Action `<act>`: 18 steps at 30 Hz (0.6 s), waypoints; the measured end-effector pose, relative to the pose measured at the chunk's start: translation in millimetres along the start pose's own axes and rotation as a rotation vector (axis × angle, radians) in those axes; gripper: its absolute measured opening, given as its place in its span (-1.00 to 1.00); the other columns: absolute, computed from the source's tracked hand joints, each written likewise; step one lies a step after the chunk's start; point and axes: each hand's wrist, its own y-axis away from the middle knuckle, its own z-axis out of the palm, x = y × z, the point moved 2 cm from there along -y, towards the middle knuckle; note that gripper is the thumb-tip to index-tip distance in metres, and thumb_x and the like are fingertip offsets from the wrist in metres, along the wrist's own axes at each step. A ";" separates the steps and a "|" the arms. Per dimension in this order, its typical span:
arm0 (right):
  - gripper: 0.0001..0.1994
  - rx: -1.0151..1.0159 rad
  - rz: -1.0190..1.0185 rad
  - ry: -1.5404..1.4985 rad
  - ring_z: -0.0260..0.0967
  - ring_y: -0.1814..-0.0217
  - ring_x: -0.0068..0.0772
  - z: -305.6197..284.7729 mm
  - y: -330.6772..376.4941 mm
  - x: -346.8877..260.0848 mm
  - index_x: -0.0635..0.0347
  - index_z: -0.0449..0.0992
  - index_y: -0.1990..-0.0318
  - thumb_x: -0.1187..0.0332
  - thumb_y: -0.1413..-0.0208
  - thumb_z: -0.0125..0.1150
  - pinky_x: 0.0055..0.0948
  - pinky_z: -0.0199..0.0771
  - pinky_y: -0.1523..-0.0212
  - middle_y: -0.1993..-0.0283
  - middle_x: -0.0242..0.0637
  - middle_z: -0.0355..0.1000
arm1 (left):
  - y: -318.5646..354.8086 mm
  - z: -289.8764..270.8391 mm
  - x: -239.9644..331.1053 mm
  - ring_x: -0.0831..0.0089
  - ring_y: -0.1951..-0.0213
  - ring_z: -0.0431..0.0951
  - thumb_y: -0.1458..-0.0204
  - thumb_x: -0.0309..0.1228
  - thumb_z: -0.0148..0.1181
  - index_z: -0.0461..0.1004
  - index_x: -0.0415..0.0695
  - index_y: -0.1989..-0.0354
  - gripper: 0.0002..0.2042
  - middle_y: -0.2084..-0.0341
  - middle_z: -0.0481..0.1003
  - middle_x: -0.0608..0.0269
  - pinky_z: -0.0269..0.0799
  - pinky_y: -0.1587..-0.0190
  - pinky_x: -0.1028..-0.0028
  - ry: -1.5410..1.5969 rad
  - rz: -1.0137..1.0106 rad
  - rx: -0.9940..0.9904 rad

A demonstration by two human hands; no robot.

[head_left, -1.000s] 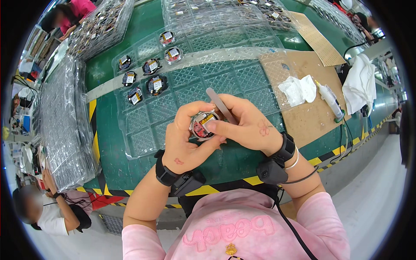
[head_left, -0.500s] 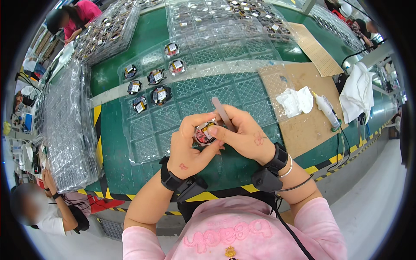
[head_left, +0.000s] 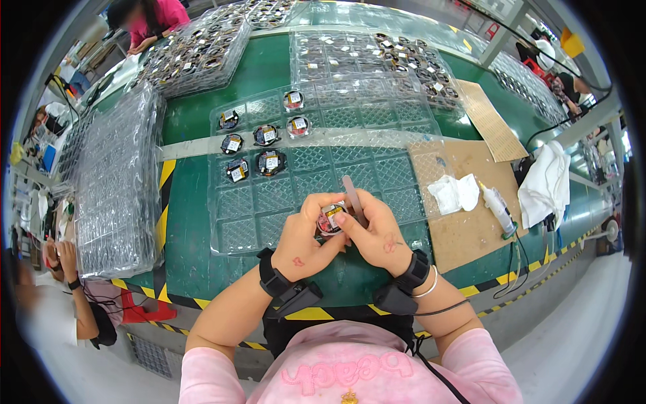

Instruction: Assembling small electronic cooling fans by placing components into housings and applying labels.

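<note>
The left hand's grip is clamped around the rim of a round module, probably to steady it, over the tray's near edge on the desk. The right hand's grip clasps a flat tool pointing far, apparently leaving its thumb free to rest on the module. Similar modules sit apart at left, likely avoiding knocks.
</note>
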 end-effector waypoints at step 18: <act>-0.84 0.114 -0.053 -0.226 0.04 0.55 -0.84 -10.7 -5.6 -11.3 0.21 0.44 0.19 0.32 -0.18 0.09 -0.79 -0.06 0.60 0.46 -0.51 0.28 | -72.3 -53.6 -11.0 0.13 0.14 0.43 0.12 -0.33 0.31 0.44 -0.19 0.11 -0.62 0.15 0.42 0.07 0.33 0.02 0.32 -0.853 0.312 0.248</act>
